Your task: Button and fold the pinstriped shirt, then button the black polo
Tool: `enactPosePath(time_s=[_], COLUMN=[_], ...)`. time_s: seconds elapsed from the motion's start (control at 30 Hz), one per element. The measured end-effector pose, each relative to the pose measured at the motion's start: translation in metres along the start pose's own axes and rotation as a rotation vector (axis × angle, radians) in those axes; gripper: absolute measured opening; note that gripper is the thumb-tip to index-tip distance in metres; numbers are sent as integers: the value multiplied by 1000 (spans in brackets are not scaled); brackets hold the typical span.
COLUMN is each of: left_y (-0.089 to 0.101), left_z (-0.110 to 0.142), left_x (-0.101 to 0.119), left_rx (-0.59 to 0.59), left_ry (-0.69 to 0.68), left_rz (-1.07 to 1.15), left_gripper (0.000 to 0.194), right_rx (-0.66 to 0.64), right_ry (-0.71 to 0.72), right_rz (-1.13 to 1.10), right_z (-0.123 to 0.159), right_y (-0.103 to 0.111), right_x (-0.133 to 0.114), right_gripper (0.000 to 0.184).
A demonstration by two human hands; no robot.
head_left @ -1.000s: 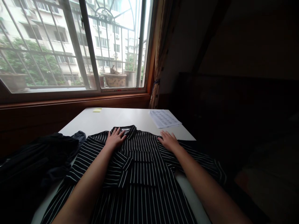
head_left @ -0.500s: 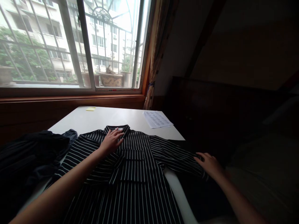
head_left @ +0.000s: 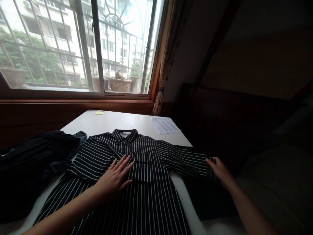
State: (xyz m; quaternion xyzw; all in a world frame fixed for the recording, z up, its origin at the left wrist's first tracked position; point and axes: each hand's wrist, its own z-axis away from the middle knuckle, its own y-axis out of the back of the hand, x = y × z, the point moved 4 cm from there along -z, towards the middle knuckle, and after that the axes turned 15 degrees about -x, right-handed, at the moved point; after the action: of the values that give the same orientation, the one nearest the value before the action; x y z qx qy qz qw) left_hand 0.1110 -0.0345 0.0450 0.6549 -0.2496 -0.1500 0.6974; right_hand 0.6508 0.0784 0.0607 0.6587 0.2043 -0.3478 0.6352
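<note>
A black shirt with white stripes (head_left: 146, 195) lies spread on a white table (head_left: 122, 119), its collar towards the window. My left hand (head_left: 113, 178) rests on the shirt's chest, fingers spread, over the sleeve that is folded inward across the front and beside the chest pocket. The other sleeve (head_left: 183, 160) stretches out to the right past the table's edge. At its cuff, my right hand (head_left: 218, 169) is closed, with thumb and fingers pinching the fabric. Part of the folded sleeve's end is hidden under my left hand.
A heap of dark clothes (head_left: 41, 163) lies on the left. Printed sheets (head_left: 166, 125) sit at the table's far right corner, and a yellow sticky note (head_left: 99, 112) at the far left. Dark cloth (head_left: 207, 199) is below the right sleeve. A window (head_left: 122, 49) stands behind.
My right hand has moved from the shirt's shoulder out to the right cuff and closed on it. My left hand has slid from the collar down to the chest.
</note>
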Motion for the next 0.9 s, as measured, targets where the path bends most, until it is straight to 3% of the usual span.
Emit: enactPosePath(time_s=[0.13,0.33,0.43,0.57,0.67,0.77,0.83,0.9], left_y=[-13,-25,-24,-22,-23,-25,-25,-21], left_z=[1,1,2,1,2,4,6,7], left_x=[-9,-4,-2,-4,-6,-9,-12,-15], left_rx=[-6,18,30,11,39,92,106,114], left_ry=[57,24,14,13,3,-6,-28,-44], left_rz=[-3,-60,-71,-53,-35,1,48,135], left_gripper=[64,58,57,58,58,55,50,47], right_rx=[111,172,143,5,-187,-430,-552,-579], right_ry=[62,411,557,687,811,928,962,951], right_rz=[185,408,503,576,539,456,381,308], right_z=[14,51,73,111,144,171,179,176], right_y=[0,-15,-40,-99,-152,-196,-212,-215], right_x=[-51,-190,-259,-325,-348,-346,-336,-322], right_gripper=[41,31,26,24,25,30,35,34])
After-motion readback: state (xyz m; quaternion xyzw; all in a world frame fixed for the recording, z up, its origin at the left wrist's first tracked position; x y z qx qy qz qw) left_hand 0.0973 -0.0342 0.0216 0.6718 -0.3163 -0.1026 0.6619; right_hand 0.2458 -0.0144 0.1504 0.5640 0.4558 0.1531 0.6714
